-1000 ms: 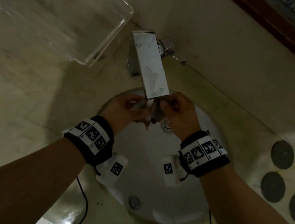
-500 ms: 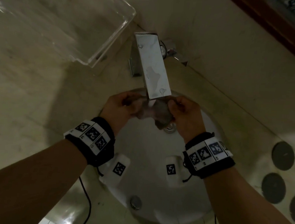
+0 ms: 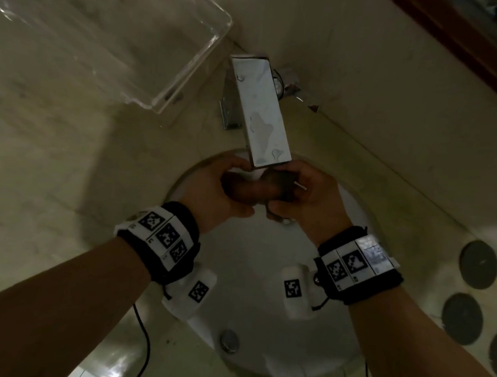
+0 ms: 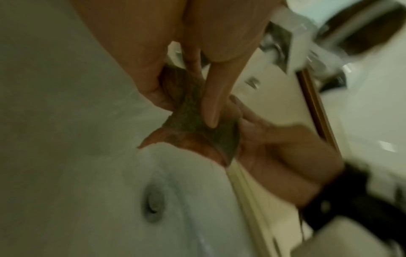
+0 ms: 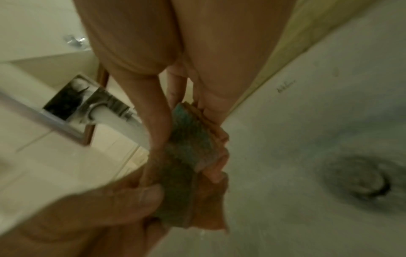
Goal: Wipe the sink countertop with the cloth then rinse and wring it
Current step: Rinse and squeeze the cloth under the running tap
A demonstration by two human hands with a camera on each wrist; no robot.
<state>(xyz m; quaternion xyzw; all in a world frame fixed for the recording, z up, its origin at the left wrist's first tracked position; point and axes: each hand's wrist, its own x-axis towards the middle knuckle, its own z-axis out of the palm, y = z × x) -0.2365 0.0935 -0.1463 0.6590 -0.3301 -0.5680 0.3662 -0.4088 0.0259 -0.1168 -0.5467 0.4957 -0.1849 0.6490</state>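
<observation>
Both hands have drawn closer together since the earlier frames, so the cloth (image 3: 259,189), spread between them a moment ago, is now bunched into a short dark roll; it sits in the upper middle of the head view, just under the tip of the tap (image 3: 261,114) and over the back of the white sink (image 3: 248,278). The left hand (image 3: 220,189) has its fingers and thumb curled round one end; the right hand (image 3: 306,196) pinches and wraps the other end; neither holds anything else. In the right wrist view a white stream leaves the tap mouth and runs toward the cloth, so the rinse looks to be under way, with the wring just starting or about to.

What could go wrong, as I judge it: the roll is short and wet, so a hard twist may pull an end out of a pinch grip and drop the cloth onto the drain (image 5: 356,175); the knuckles are just below the metal tap, and lifting while twisting could knock them against it; wringing toward the edge of the sink would send water onto the table (image 3: 46,185), which would then need wiping again; water may also splash the wrist bands; whether the cloth is rinsed through I cannot tell.
</observation>
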